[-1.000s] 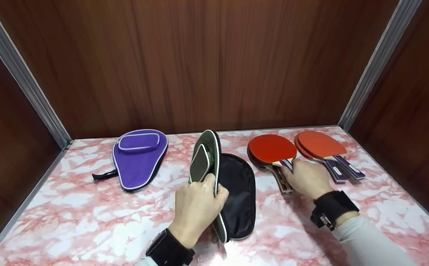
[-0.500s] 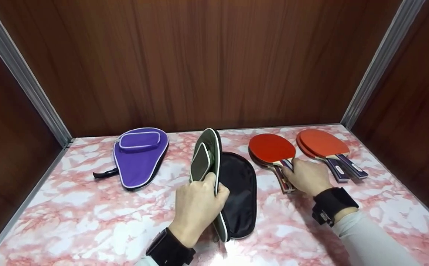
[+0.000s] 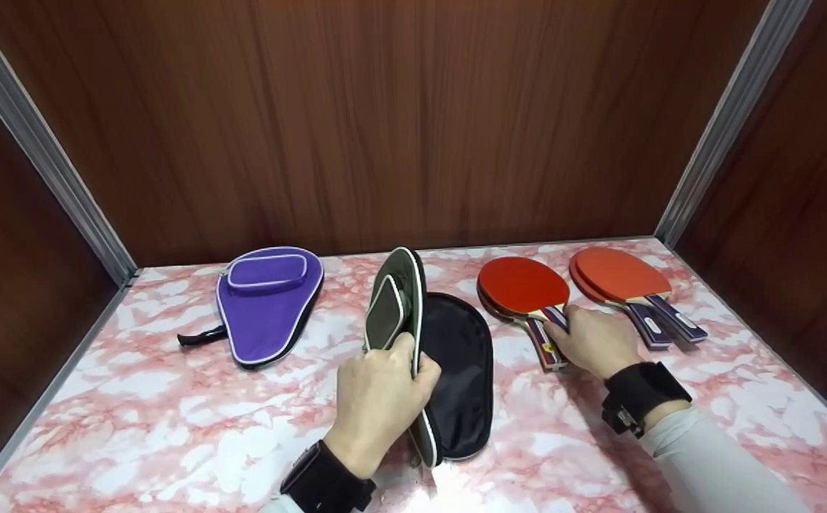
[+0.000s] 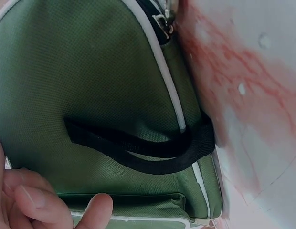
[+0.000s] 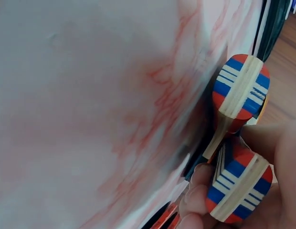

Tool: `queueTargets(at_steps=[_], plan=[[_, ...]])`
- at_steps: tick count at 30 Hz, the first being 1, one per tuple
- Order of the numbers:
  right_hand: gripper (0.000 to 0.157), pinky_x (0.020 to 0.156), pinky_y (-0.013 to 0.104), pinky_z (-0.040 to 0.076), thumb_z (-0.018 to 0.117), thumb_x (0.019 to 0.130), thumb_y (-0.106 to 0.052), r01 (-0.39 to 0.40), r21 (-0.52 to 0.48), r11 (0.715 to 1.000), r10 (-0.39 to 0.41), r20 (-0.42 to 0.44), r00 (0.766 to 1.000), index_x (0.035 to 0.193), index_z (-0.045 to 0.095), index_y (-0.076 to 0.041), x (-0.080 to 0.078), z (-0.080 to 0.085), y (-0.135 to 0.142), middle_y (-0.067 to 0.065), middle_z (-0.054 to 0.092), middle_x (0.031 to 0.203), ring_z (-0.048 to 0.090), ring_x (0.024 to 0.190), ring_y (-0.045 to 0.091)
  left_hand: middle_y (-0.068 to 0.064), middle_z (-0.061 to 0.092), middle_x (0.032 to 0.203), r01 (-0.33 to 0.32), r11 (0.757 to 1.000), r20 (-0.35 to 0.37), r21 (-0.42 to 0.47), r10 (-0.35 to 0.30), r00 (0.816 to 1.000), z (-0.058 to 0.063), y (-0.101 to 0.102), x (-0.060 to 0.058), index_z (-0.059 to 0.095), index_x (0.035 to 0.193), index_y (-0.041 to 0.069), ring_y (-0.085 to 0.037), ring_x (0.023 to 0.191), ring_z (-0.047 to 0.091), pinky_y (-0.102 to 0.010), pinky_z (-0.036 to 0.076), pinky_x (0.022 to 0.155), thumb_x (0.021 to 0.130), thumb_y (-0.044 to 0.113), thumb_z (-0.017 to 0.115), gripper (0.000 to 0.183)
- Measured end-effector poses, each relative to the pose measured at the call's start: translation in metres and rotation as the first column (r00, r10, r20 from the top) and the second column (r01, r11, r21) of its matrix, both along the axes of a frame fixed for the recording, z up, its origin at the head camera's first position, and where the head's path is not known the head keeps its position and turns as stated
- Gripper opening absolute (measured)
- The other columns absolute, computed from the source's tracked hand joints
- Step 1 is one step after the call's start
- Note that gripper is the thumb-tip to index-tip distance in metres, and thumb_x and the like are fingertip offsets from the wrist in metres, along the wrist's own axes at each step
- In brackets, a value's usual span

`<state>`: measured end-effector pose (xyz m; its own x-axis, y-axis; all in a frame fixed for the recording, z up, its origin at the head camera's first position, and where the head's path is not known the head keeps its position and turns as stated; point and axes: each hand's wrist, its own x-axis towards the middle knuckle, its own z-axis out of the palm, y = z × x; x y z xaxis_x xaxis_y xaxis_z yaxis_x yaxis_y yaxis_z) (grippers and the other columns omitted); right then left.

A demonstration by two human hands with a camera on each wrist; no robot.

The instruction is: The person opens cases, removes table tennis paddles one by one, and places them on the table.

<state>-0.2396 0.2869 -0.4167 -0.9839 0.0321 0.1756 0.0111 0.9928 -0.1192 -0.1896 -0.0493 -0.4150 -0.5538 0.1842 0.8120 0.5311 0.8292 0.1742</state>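
My left hand (image 3: 383, 399) grips a green table tennis paddle case (image 3: 387, 313) with white piping, tilted up on its edge. A black strap loop (image 4: 160, 155) and a zipper pull (image 4: 163, 24) show on it in the left wrist view. A black oval panel (image 3: 459, 377) lies flat against its right side; whether the two are joined is hidden. My right hand (image 3: 598, 342) holds the handle (image 5: 239, 188) of a red table tennis paddle (image 3: 523, 285). Beneath it lies a second paddle, whose striped handle (image 3: 547, 348) points toward me.
A purple paddle case (image 3: 271, 306) with a black strap lies at the back left. Two overlapping orange-red paddles (image 3: 620, 274) with dark blue handles lie at the back right. Wooden panels (image 3: 385, 128) stand behind and beside the marbled tabletop (image 3: 242, 442).
Both hands stay nearly where they were. The colourful label on the lower paddle's handle has come into clearer view beside my right hand.
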Motion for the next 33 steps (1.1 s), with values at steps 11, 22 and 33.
queueTargets(at_steps=[11, 22, 33], plan=[[0.043, 0.070, 0.056, 0.049, 0.069, 0.106, -0.045, 0.009, -0.038, 0.999, -0.009, 0.003, 1.000, 0.090, 0.064, -0.006, 0.000, -0.004, 0.009, 0.008, 0.060, 0.070, 0.067, 0.075, 0.041, -0.009, 0.056, 0.049, -0.001, 1.000, 0.010, -0.019, 0.002, 1.000, 0.001, 0.007, -0.001, 0.056, 0.072, 0.011, -0.037, 0.042, 0.057, -0.048, 0.042, 0.039, 0.082, 0.022, 0.074, 0.023], [0.057, 0.088, 0.073, 0.053, 0.071, 0.107, -0.042, 0.004, -0.085, 0.996, -0.017, -0.159, 0.987, 0.130, 0.070, 0.010, 0.019, -0.001, -0.002, 0.032, 0.071, 0.115, 0.065, 0.109, 0.056, -0.008, 0.055, 0.048, 0.007, 1.000, 0.030, -0.004, -0.007, 1.000, -0.001, 0.014, -0.002, 0.053, 0.074, 0.012, -0.037, 0.041, 0.058, -0.049, 0.043, 0.039, 0.083, 0.022, 0.074, 0.025], [0.067, 0.094, 0.073, 0.051, 0.071, 0.107, -0.042, -0.045, -0.175, 0.984, 0.009, -0.197, 0.980, 0.145, 0.061, 0.012, 0.039, 0.006, -0.018, 0.033, 0.066, 0.135, 0.062, 0.119, 0.055, -0.006, 0.056, 0.051, 0.053, 0.998, 0.098, -0.041, -0.049, 0.994, -0.005, 0.039, -0.003, 0.055, 0.079, 0.012, -0.035, 0.046, 0.063, -0.050, 0.044, 0.043, 0.093, 0.024, 0.074, 0.027]])
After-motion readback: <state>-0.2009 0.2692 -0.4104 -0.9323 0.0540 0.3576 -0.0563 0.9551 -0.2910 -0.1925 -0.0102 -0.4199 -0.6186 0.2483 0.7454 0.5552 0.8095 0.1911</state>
